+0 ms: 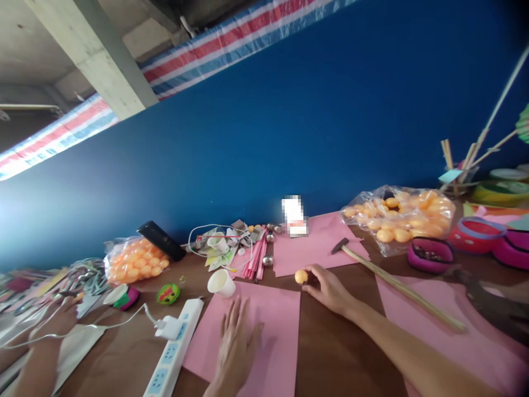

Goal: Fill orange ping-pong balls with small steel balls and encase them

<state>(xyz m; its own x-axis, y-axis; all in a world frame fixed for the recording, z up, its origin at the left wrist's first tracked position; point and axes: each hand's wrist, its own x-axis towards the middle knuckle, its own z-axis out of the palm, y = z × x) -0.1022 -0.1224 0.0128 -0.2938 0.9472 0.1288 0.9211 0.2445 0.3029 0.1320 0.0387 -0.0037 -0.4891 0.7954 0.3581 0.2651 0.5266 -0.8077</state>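
The right hand (330, 289) is nearly closed, its thumb and forefinger gripping one side of an orange ball (301, 277). The ball is just beyond the far right corner of the near pink sheet (281, 331); whether it is raised off the brown tabletop (343, 358) or resting there cannot be told. The left hand (237, 342) is open and holds nothing, palm down over the near pink sheet with its fingers stretched out; whether it presses on the paper is unclear.

A white paper cup (221, 283) leans at the far left corner of the near pink sheet. Left of that sheet runs a white power strip (169, 353) with a charger (167, 328) plugged in, and past the strip sits a small green round container (168, 294). Beyond the sheet are a bundle of pink strips (259, 253), some shiny silver balls (268, 260) and another pink sheet (326, 248). To the sheet's right a hammer (400, 284) lies at a slant, its head away from the person. Clear bags of orange balls are well apart from the sheet, one bag (136, 263) to its far left, another bag (405, 215) to its far right. Well left of the sheet, a co-worker's hand (61, 317) shows.
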